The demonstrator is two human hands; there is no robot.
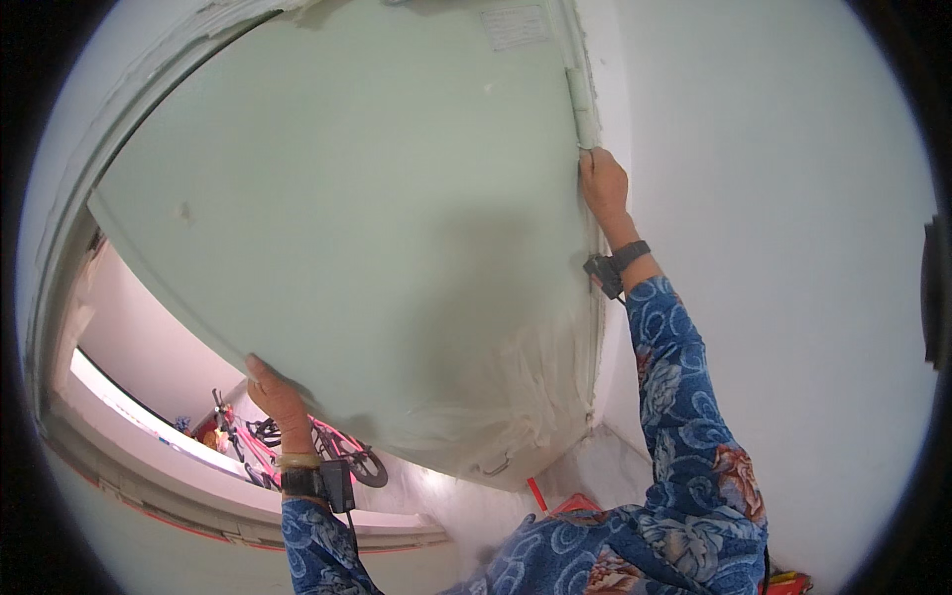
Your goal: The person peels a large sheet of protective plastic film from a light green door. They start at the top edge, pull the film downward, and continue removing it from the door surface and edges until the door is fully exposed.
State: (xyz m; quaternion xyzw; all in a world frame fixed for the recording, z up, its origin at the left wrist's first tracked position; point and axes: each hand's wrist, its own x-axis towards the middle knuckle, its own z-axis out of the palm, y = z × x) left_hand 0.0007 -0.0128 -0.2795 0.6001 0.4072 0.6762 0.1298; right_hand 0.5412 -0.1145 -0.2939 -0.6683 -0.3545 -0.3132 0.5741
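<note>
A large pale green door (335,223) fills the middle of the view, with a hinge (584,108) on its right side. My left hand (275,390) grips the door's free edge at the lower left. Just below the hinge, my right hand (606,182) is curled at the hinge-side edge; whatever its fingers pinch is hidden. Crumpled clear plastic film (520,387) clings to the door's lower right part, near a small handle (494,465). Both wrists carry dark strapped-on devices.
The door frame (59,312) curves along the left. Beyond the gap stands a pink bicycle (346,442). A white wall (773,223) rises at the right. Near my body lies a red object (576,503) on the floor. The door bears a printed label (513,28).
</note>
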